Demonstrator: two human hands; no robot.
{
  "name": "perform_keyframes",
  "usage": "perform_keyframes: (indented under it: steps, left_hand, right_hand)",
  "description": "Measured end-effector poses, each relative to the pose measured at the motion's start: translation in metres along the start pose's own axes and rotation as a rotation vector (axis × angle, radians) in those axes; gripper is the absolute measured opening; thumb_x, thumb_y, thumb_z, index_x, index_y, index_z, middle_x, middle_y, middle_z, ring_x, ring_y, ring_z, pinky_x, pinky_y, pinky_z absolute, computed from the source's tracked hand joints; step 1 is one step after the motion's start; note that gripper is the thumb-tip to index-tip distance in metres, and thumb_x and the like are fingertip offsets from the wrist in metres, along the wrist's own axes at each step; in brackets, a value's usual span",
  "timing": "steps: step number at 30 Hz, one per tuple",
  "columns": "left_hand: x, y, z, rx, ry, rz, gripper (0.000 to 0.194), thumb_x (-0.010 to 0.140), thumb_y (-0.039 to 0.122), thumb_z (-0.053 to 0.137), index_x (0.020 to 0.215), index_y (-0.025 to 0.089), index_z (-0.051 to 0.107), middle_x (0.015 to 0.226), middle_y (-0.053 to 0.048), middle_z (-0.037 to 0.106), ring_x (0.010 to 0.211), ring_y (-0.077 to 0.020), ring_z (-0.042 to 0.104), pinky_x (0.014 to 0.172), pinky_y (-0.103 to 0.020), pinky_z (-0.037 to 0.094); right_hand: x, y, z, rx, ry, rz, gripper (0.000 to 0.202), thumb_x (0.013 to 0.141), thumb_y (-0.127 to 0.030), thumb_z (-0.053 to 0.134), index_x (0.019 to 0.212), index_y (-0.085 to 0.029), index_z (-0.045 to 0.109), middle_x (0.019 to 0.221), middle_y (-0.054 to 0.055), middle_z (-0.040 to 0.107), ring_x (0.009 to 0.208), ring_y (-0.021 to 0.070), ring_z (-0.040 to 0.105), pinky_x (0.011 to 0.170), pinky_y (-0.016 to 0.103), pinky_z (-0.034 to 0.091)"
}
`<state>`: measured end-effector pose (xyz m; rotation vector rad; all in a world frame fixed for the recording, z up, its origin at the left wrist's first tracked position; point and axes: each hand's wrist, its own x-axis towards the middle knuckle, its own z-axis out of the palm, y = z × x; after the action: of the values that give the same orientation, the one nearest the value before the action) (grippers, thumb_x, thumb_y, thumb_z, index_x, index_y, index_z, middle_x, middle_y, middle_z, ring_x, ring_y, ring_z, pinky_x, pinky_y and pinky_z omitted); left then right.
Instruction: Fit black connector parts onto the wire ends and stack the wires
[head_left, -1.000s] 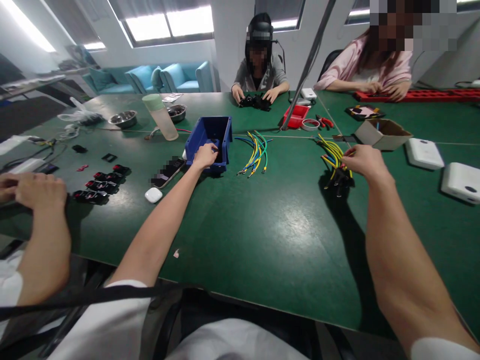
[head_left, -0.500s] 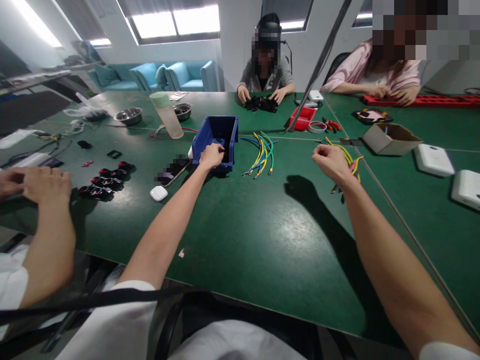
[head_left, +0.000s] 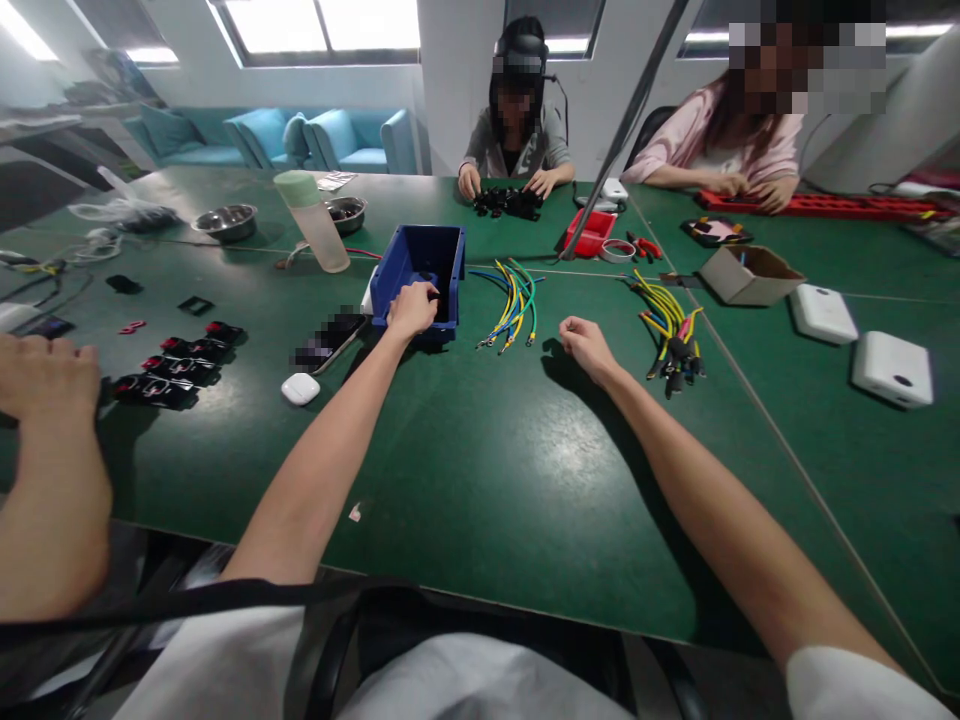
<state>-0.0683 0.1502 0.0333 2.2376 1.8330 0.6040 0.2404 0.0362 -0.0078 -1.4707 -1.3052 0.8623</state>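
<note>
My left hand [head_left: 412, 308] reaches over the near wall of a blue bin [head_left: 388, 262], its fingers pinched at a small dark piece. My right hand [head_left: 586, 345] is closed just above the green table, between two groups of wires; nothing can be made out in its fingers. Left of it lie loose yellow, green and blue wires [head_left: 513, 305] with metal ends. Right of it is a bundle of yellow wires [head_left: 666, 305] with black caps [head_left: 677, 362] at the near end.
A phone [head_left: 330, 342], a white case [head_left: 300, 389] and black parts [head_left: 176, 365] lie left. A co-worker's arm [head_left: 52, 450] is at the left edge. A bottle [head_left: 315, 225] stands behind the bin; a cardboard box [head_left: 750, 278] is right. Two people sit across the table.
My right hand has moved left, away from the yellow wire bundle and toward the loose wires. My left hand remains at the blue bin. The view has shifted slightly right.
</note>
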Motion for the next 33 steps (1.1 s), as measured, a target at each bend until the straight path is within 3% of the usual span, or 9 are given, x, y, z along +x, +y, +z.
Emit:
perform_keyframes:
  steps: [6,10,12,17,21,24,27,33]
  left_hand:
    - [-0.002,-0.003,0.001,-0.109,0.065,0.014,0.027,0.082,0.035,0.059,0.106,0.027,0.067,0.107,-0.007,0.067,0.102,-0.0276,0.060,0.084,-0.038,0.046]
    - [-0.006,-0.002,-0.001,-0.226,0.105,0.061,0.024,0.077,0.034,0.066,0.098,0.024,0.069,0.098,-0.005,0.069,0.094,-0.0234,0.062,0.080,-0.032,0.045]
    - [-0.010,-0.001,-0.003,-0.298,0.182,0.073,0.022,0.073,0.033,0.070,0.092,0.021,0.070,0.092,-0.005,0.069,0.088,-0.0214,0.062,0.077,-0.031,0.045]
    - [-0.026,0.004,-0.013,-0.528,0.506,0.015,0.021,0.072,0.032,0.075,0.076,0.014,0.066,0.071,-0.002,0.064,0.065,-0.0133,0.056,0.068,-0.027,0.045]
    - [-0.063,0.012,-0.021,-0.578,0.579,0.013,0.024,0.079,0.039,0.068,0.082,0.017,0.062,0.074,0.000,0.063,0.067,-0.0122,0.059,0.067,-0.025,0.047]
    - [-0.102,0.028,-0.015,-0.771,0.421,0.051,0.026,0.079,0.042,0.067,0.085,0.019,0.059,0.070,0.001,0.062,0.063,-0.0131,0.062,0.061,-0.024,0.049]
    - [-0.133,0.046,0.004,-0.908,0.212,0.042,0.030,0.074,0.044,0.070,0.085,0.019,0.058,0.071,0.000,0.063,0.060,-0.0146,0.065,0.055,-0.024,0.049]
    - [-0.152,0.053,0.035,-0.956,-0.008,0.048,0.027,0.073,0.041,0.072,0.086,0.018,0.066,0.068,-0.001,0.066,0.059,-0.0158,0.065,0.052,-0.025,0.049]
  right_hand:
    - [0.003,-0.015,0.012,-0.223,0.103,0.061,0.005,0.068,-0.022,0.048,0.067,-0.018,0.050,0.054,-0.003,0.047,0.052,0.0120,0.042,0.047,0.021,0.031]
    - [0.014,-0.025,0.026,-0.377,0.052,0.144,0.011,0.076,-0.026,0.054,0.075,-0.016,0.057,0.058,0.000,0.056,0.050,0.0119,0.048,0.047,0.020,0.037]
    - [0.021,-0.029,0.031,-0.481,-0.010,0.206,0.016,0.079,-0.030,0.056,0.073,-0.015,0.059,0.055,0.002,0.057,0.045,0.0115,0.049,0.045,0.020,0.039]
    - [0.033,-0.035,0.039,-0.584,-0.086,0.250,0.026,0.081,-0.026,0.058,0.059,-0.012,0.057,0.043,0.004,0.054,0.040,0.0116,0.050,0.046,0.020,0.044]
    - [0.038,-0.038,0.041,-0.554,-0.110,0.289,0.021,0.077,-0.016,0.060,0.057,-0.010,0.057,0.039,0.005,0.052,0.034,0.0130,0.049,0.042,0.022,0.045]
    - [0.038,-0.039,0.042,-0.486,-0.073,0.314,0.018,0.075,-0.014,0.062,0.058,-0.011,0.056,0.038,0.005,0.052,0.033,0.0140,0.050,0.039,0.023,0.044]
    - [0.035,-0.037,0.044,-0.385,-0.003,0.338,0.018,0.076,-0.014,0.062,0.059,-0.013,0.054,0.040,0.004,0.052,0.032,0.0131,0.048,0.036,0.023,0.042]
    - [0.024,-0.037,0.040,-0.105,0.063,0.423,0.024,0.082,-0.013,0.059,0.061,-0.016,0.048,0.041,-0.002,0.045,0.031,0.0061,0.034,0.030,0.017,0.026]
